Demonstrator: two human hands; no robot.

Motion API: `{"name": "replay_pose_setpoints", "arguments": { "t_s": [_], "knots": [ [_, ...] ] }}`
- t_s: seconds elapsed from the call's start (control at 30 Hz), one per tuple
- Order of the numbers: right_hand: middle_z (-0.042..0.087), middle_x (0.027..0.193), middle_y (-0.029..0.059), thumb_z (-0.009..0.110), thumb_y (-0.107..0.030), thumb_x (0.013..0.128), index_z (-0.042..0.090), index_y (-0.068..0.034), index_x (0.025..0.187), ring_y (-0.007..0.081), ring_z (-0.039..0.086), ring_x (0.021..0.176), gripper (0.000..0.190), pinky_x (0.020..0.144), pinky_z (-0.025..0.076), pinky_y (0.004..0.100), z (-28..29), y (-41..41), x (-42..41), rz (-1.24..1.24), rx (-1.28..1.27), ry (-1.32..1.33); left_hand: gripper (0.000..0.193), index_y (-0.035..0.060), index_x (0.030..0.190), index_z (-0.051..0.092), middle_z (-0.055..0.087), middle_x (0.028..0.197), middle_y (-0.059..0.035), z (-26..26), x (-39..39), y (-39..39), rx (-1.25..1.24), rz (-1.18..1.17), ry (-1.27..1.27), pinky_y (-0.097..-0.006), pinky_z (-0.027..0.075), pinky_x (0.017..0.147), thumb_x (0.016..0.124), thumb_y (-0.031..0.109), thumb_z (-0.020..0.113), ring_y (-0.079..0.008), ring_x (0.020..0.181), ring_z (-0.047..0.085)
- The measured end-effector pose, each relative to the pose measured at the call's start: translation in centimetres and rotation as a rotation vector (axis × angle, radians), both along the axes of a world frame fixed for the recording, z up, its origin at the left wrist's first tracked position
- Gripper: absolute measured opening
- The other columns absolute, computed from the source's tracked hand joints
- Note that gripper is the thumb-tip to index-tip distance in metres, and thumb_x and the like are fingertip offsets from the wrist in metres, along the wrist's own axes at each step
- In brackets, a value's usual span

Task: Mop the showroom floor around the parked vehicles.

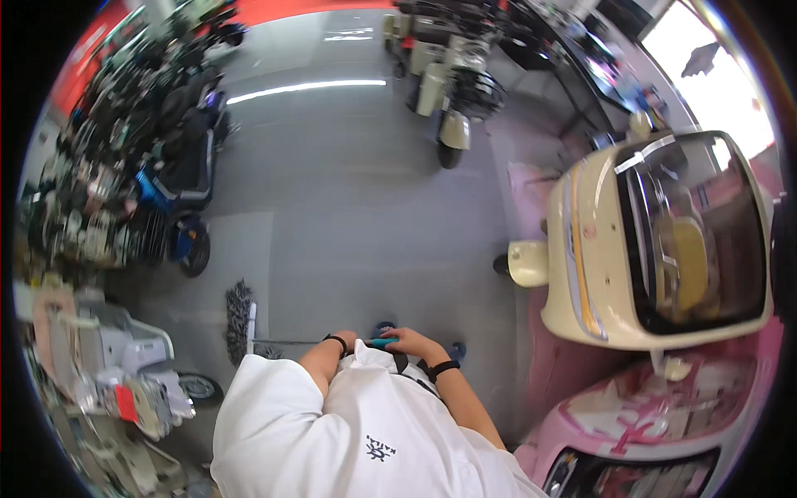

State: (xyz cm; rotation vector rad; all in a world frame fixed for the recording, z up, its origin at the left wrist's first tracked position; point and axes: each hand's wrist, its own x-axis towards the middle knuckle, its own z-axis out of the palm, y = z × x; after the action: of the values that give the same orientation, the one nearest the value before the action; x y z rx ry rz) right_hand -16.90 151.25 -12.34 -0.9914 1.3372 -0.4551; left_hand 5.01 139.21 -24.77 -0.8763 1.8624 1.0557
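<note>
Both of my hands are on the handle of a dust mop held across the front of my body. My left hand (342, 341) closes around the thin shaft near my waist, partly hidden by my white shirt. My right hand (412, 343) holds the teal grip (383, 342) at the handle's end. To my left, the shaft (286, 341) runs out to the white bar (251, 320) of the mop head. The shaggy grey mop head (238, 317) is over the grey floor; whether it touches the floor cannot be told.
Parked scooters (180, 131) crowd the left side, with a pale scooter (118, 348) nearer me. A cream enclosed three-wheeler (591, 249) stands right, beside a pink vehicle (622, 436). More scooters (457, 93) and a dark table (585, 75) are ahead.
</note>
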Motion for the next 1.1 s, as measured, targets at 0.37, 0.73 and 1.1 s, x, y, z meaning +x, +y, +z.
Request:
{"name": "replay_pose_setpoints", "arguments": {
  "t_s": [0.37, 0.73, 1.1],
  "knots": [
    [0.063, 0.119, 0.0187, 0.069, -0.028, 0.072, 0.069, -0.004, 0.112, 0.0310, 0.061, 0.106, 0.046, 0.092, 0.048, 0.0378, 3.6, 7.8, -7.7, -0.190, -0.007, 0.158, 0.033, 0.0082, 0.101, 0.072, 0.072, 0.101, -0.0116, -4.1, -9.5, 5.2, 0.030, -0.192, 0.049, -0.0386, 0.048, 0.082, 0.083, 0.033, 0.062, -0.0241, 0.092, 0.066],
    [0.069, 0.108, 0.0138, 0.069, -0.024, 0.075, 0.064, 0.000, 0.119, 0.0243, 0.063, 0.097, 0.051, 0.089, 0.048, 0.0336, 4.5, 20.4, -20.7, -0.267, 0.012, 0.096, 0.031, 0.0091, 0.103, 0.072, 0.071, 0.100, -0.0101, -1.4, -26.5, 12.3, 0.097, -0.421, 0.221, -0.0383, 0.048, 0.081, 0.084, 0.030, 0.061, -0.0221, 0.090, 0.066],
    [0.070, 0.105, 0.0132, 0.070, -0.023, 0.077, 0.067, -0.004, 0.116, 0.0233, 0.064, 0.096, 0.044, 0.088, 0.048, 0.0328, 7.0, 30.0, -30.1, -0.369, 0.027, 0.235, 0.028, 0.0115, 0.109, 0.070, 0.070, 0.097, -0.0060, 0.4, -37.8, 20.2, 0.289, -0.360, 0.313, -0.0375, 0.048, 0.078, 0.087, 0.023, 0.057, -0.0178, 0.087, 0.065]
  ]
}}
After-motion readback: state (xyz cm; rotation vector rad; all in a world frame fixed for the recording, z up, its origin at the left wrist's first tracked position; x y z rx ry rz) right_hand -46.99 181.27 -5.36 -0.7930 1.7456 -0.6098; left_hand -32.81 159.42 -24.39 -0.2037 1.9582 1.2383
